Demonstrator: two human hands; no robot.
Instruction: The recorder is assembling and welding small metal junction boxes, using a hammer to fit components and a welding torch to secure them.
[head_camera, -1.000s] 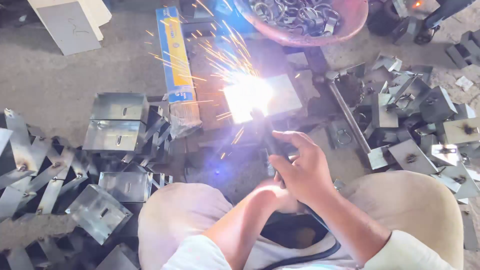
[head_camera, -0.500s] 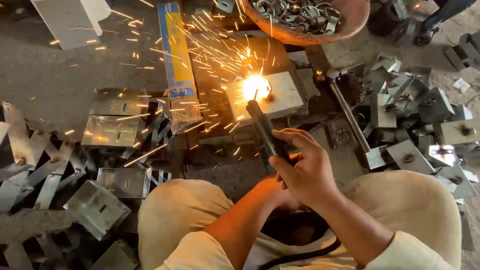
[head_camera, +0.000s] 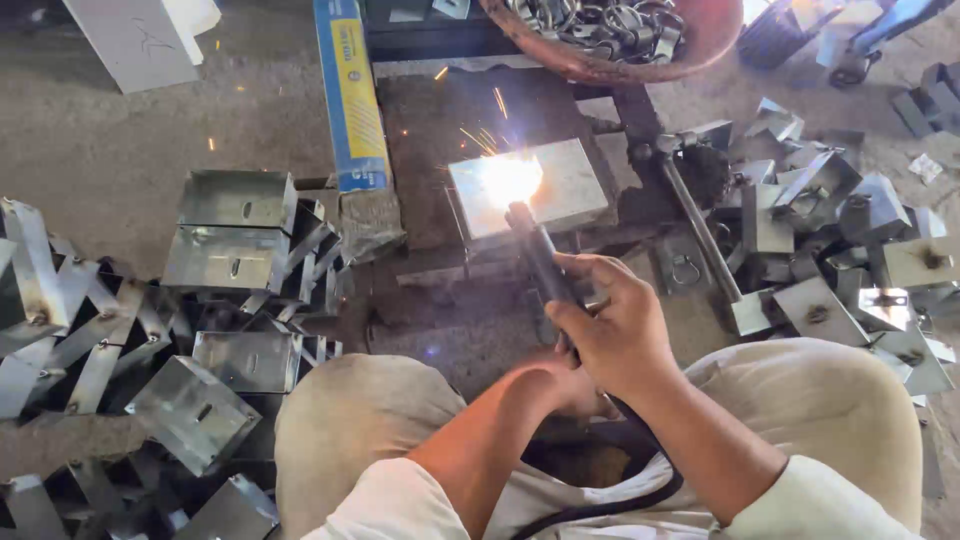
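My right hand (head_camera: 615, 325) is shut around the dark handle of a welding electrode holder (head_camera: 540, 255), which points away from me. Its tip meets a small grey steel plate (head_camera: 575, 185) in a white arc glare (head_camera: 510, 180), and a few sparks fly up. My left hand (head_camera: 572, 392) lies tucked under my right wrist, mostly hidden, so its grip is unclear. A black cable (head_camera: 620, 495) runs from the holder back between my knees. The plate rests on a dark, rusty work slab (head_camera: 430, 120).
Folded galvanised sheet-metal boxes (head_camera: 235, 230) are heaped at the left, with more pieces (head_camera: 830, 240) at the right. A blue and yellow carton (head_camera: 352, 95) lies beside the slab, a rust-coloured bowl (head_camera: 640, 68) of metal rings behind it, and a steel rod (head_camera: 695, 225) to the right.
The wide shower of sparks has died down to a few. The arc glare sits slightly further left on the plate. My right hand keeps its hold in almost the same place.
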